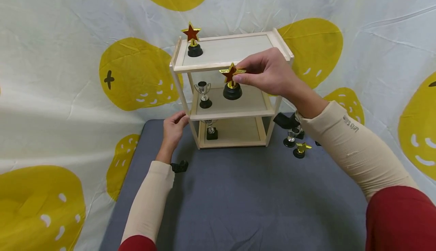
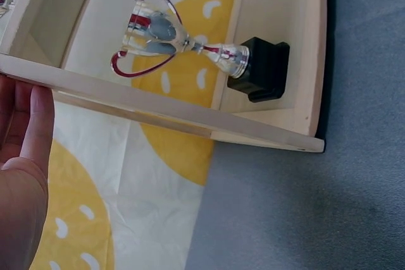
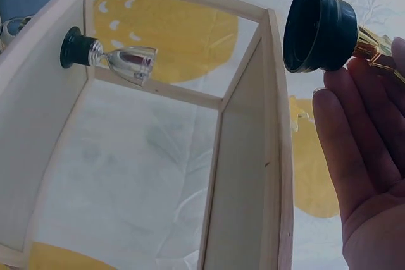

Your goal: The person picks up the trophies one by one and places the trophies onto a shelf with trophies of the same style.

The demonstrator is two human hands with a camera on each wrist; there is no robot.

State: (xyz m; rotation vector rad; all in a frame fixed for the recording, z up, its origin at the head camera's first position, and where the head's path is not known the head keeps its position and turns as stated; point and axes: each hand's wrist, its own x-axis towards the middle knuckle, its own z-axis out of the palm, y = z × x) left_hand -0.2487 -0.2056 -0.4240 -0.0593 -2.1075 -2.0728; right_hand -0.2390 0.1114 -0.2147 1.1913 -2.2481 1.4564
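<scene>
My right hand pinches a star trophy by its red-and-gold star, in front of the upper part of a wooden shelf. The right wrist view shows the trophy's hollow black base beside the fingers. With bent fingers my left hand holds the shelf's left post; the left wrist view shows its fingertips at the post. Another star trophy stands at the left of the top board. Silver cup trophies stand on the left of the middle shelf and the bottom shelf.
On the grey-covered table, right of the shelf, stand a silver cup trophy and a gold star trophy. Other small items there are partly hidden by my right arm. A patterned curtain hangs behind.
</scene>
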